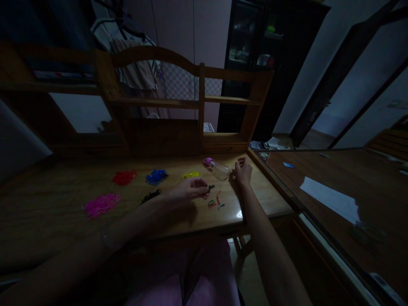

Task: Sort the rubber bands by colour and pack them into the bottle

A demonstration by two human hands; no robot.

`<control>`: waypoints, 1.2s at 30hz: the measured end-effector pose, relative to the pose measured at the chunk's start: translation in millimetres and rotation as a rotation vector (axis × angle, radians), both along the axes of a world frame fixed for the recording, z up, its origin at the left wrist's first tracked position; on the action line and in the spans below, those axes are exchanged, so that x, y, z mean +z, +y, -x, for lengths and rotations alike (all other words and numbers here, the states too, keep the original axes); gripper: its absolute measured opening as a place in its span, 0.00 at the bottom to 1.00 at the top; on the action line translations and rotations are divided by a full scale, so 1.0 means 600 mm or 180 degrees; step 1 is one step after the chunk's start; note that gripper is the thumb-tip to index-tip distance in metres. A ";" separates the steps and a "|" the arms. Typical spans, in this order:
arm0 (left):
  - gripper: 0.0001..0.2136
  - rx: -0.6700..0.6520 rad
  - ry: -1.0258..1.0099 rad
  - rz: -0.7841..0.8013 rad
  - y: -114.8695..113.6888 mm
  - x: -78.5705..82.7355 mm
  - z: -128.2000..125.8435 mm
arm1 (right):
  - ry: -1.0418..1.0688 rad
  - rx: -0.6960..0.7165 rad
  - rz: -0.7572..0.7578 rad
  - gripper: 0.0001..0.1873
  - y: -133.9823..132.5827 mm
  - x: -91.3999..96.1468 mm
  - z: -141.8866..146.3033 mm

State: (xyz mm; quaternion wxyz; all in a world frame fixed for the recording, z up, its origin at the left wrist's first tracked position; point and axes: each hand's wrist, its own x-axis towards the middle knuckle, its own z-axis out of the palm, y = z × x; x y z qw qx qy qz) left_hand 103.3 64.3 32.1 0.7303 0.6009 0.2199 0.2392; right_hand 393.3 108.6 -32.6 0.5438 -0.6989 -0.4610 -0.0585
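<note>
My left hand (195, 188) is closed on a small black band (211, 187), whose end sticks out past the fingertips. My right hand (244, 170) is raised at the desk's right side, its fingers pinched together; whether something thin is between them I cannot make out. Beside it lies a clear bottle (220, 171) with a pink cap, on its side. Below my left hand are a few loose bands (212, 203) in red, green and blue. Piles of red (124, 177), blue (156, 176), yellow (190, 174), pink (102, 205) and black bands (151, 196) lie to the left.
A wooden shelf unit (165, 102) rises along the back of the desk (63, 178). To the right, a brown surface (334, 170) holds white paper (331, 199), a small blue packet (288, 165) and a dim glass dish (366, 233). The room is dark.
</note>
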 end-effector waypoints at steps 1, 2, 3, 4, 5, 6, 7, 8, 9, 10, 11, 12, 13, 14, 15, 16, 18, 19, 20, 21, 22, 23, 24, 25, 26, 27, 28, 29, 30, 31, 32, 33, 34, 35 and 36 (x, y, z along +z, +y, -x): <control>0.12 0.0035 0.0276 -0.0339 0.009 0.004 0.030 | -0.0002 0.0010 -0.0006 0.11 0.000 0.000 0.000; 0.12 0.0144 0.0593 -0.0692 0.018 0.008 0.062 | -0.0005 0.0018 -0.0012 0.11 0.000 0.000 0.000; 0.11 0.0291 0.0897 -0.0988 0.027 0.012 0.095 | -0.0007 0.0025 -0.0015 0.10 0.001 0.000 0.001; 0.10 0.0422 0.1180 -0.1291 0.035 0.016 0.128 | -0.0009 0.0029 -0.0016 0.10 0.001 0.000 0.002; 0.09 0.0546 0.1499 -0.1594 0.041 0.017 0.160 | -0.0013 0.0033 -0.0014 0.10 0.002 0.000 0.002; 0.09 0.0769 0.1775 -0.1866 0.046 0.017 0.188 | -0.0018 0.0041 -0.0010 0.10 0.002 0.000 0.003; 0.09 0.0927 0.2010 -0.2060 0.049 0.015 0.213 | -0.0026 0.0051 -0.0005 0.10 0.002 0.001 0.004; 0.10 0.1036 0.2122 -0.2179 0.050 0.011 0.232 | -0.0034 0.0064 0.0000 0.10 0.002 0.001 0.005; 0.11 0.1102 0.2196 -0.2251 0.050 0.006 0.247 | -0.0045 0.0074 0.0004 0.10 0.002 0.002 0.005; 0.12 0.1111 0.2262 -0.2290 0.049 0.001 0.257 | -0.0055 0.0081 0.0009 0.10 0.001 0.002 0.006; 0.12 0.1096 0.2316 -0.2328 0.047 -0.002 0.263 | -0.0064 0.0082 0.0012 0.10 0.001 0.002 0.006; 0.12 0.1079 0.2378 -0.2399 0.045 -0.004 0.266 | -0.0072 0.0082 0.0016 0.10 0.000 0.002 0.006; 0.12 0.1071 0.2434 -0.2517 0.042 -0.004 0.266 | -0.0079 0.0082 0.0021 0.10 -0.001 0.002 0.006; 0.12 0.1074 0.2467 -0.2677 0.039 -0.001 0.263 | -0.0085 0.0086 0.0027 0.10 -0.001 0.003 0.006; 0.12 0.1085 0.2469 -0.2859 0.036 0.005 0.258 | -0.0089 0.0093 0.0036 0.10 -0.001 0.003 0.006; 0.12 0.1104 0.2441 -0.3038 0.032 0.012 0.250 | -0.0092 0.0102 0.0049 0.09 -0.002 0.003 0.006; 0.12 0.1128 0.2345 -0.3284 0.018 0.030 0.224 | -0.0093 0.0112 0.0072 0.09 -0.002 0.003 0.007; 0.12 0.1134 0.2271 -0.3335 0.009 0.037 0.207 | -0.0092 0.0110 0.0081 0.09 -0.002 0.003 0.007; 0.12 0.1095 0.2174 -0.3359 -0.002 0.044 0.186 | -0.0090 0.0107 0.0087 0.09 -0.002 0.003 0.006; 0.12 0.0964 0.2060 -0.3376 -0.015 0.048 0.163 | -0.0088 0.0103 0.0093 0.09 -0.002 0.002 0.006; 0.12 0.0863 0.1884 -0.3385 -0.029 0.048 0.139 | -0.0086 0.0098 0.0098 0.09 -0.003 0.002 0.006; 0.12 0.0735 0.1761 -0.3364 -0.042 0.046 0.114 | -0.0084 0.0093 0.0104 0.09 -0.003 0.002 0.006; 0.12 0.0632 0.1679 -0.3318 -0.054 0.040 0.090 | -0.0083 0.0090 0.0110 0.09 -0.004 0.002 0.005; 0.11 0.0555 0.1654 -0.3254 -0.064 0.032 0.067 | -0.0085 0.0088 0.0114 0.09 -0.004 0.002 0.005; 0.10 0.0554 0.1670 -0.3188 -0.072 0.021 0.046 | -0.0090 0.0087 0.0116 0.09 -0.004 0.002 0.004; 0.09 0.0553 0.1704 -0.3128 -0.077 0.009 0.027 | -0.0095 0.0088 0.0116 0.09 -0.005 0.001 0.004; 0.08 0.0568 0.1714 -0.3084 -0.079 -0.004 0.010 | -0.0101 0.0091 0.0117 0.09 -0.005 0.001 0.004; 0.07 0.0597 0.1728 -0.3048 -0.079 -0.016 -0.003 | -0.0104 0.0096 0.0119 0.09 -0.004 0.001 0.004; 0.06 0.0636 0.1749 -0.3008 -0.077 -0.028 -0.015 | -0.0106 0.0101 0.0123 0.09 -0.004 0.001 0.004; 0.05 0.0674 0.1778 -0.2974 -0.074 -0.037 -0.024 | -0.0105 0.0107 0.0131 0.09 -0.004 0.001 0.004; 0.04 0.0699 0.1821 -0.2944 -0.071 -0.045 -0.031 | -0.0102 0.0111 0.0142 0.09 -0.004 0.001 0.004; 0.03 0.0711 0.1870 -0.2913 -0.067 -0.050 -0.035 | -0.0099 0.0114 0.0154 0.09 -0.003 0.001 0.005; 0.02 0.0708 0.1914 -0.2886 -0.064 -0.054 -0.039 | -0.0096 0.0117 0.0166 0.09 -0.003 0.000 0.005; 0.02 0.0697 0.1947 -0.2869 -0.062 -0.056 -0.040 | -0.0094 0.0119 0.0177 0.09 -0.002 0.000 0.004; 0.03 0.0697 0.1959 -0.2867 -0.061 -0.056 -0.041 | -0.0094 0.0122 0.0187 0.09 -0.002 0.000 0.004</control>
